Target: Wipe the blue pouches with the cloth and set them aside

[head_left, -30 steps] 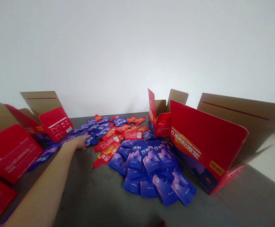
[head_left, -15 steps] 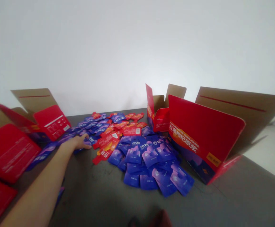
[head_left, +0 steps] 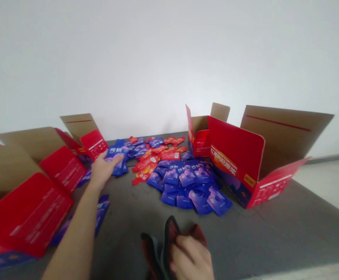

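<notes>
At the left of the pile, my left hand [head_left: 102,168] is closed on a blue-purple pouch [head_left: 116,151] with white lettering, its thumb across the front. More blue pouches lie under and just behind that hand. Low in the middle, my right hand [head_left: 190,254] grips a dark red cloth bag [head_left: 172,233] with black edging; its folds stand up and most of it is cut off by the bottom of the view. Ahead of the bag, a heap of blue pouches [head_left: 187,177] lies overlapped on the grey table [head_left: 128,208]. Red-orange pouches [head_left: 146,167] are spread beside and behind it.
Open red cartons [head_left: 236,151] with raised brown flaps stand along the right. Several more open red cartons [head_left: 23,214] line the left side. A few blue pouches [head_left: 100,212] lie by my left forearm. A white wall [head_left: 157,66] rises behind the table.
My left hand has lifted a blue pouch from the pile, now held up facing me. My right hand has come into view gripping the cloth bag. The view has shifted left.
</notes>
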Available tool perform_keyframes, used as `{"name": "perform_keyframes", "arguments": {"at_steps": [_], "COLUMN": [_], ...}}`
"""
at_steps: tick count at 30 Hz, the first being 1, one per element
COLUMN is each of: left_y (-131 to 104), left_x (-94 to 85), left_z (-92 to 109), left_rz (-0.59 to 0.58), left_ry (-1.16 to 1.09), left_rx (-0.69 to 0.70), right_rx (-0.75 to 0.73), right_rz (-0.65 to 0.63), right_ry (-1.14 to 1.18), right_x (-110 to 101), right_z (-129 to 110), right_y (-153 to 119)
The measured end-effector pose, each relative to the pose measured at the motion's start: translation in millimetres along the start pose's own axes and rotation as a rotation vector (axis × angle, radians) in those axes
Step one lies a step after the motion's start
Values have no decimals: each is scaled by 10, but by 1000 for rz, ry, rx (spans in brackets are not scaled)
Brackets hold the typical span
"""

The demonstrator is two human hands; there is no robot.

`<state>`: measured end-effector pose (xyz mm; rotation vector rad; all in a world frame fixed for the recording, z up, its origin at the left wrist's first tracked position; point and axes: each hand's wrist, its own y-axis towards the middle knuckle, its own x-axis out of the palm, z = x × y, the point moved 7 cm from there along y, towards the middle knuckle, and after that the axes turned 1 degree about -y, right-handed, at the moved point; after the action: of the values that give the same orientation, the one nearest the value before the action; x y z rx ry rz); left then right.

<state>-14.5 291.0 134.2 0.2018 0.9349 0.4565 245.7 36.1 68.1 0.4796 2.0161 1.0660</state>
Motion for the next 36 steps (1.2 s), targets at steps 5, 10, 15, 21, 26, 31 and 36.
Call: {"name": "perform_keyframes", "arguments": {"at_steps": [5, 10, 15, 21, 26, 31, 36], "left_y": [-1104, -2052, -2380, -2533, -2703, -2723, -2747], "left_x": [-148, 66, -16, -105, -54, -82, -20], "left_z": [-141, -219, -141, -400, -443, -194, -207], "left_rz": [14, -101, -29, -180, -407, -393, -272], "left_ry": [-6, 108, 187, 240, 242, 235, 286], "left_rx": [-138, -226, 38, 429, 434, 521, 740], "right_rx": [63, 117, 134, 130, 13, -283, -399], "right_rz": [44, 40, 5, -104, -408, -748, -922], "right_ry": [161, 219, 188, 156, 54, -73, -124], "right_x": [-306, -514, -474, -197, 247, 755, 1107], "right_z": [50, 99, 113, 20, -374, -795, -835], "right_y": [92, 152, 234, 418, 633, 570, 358]}}
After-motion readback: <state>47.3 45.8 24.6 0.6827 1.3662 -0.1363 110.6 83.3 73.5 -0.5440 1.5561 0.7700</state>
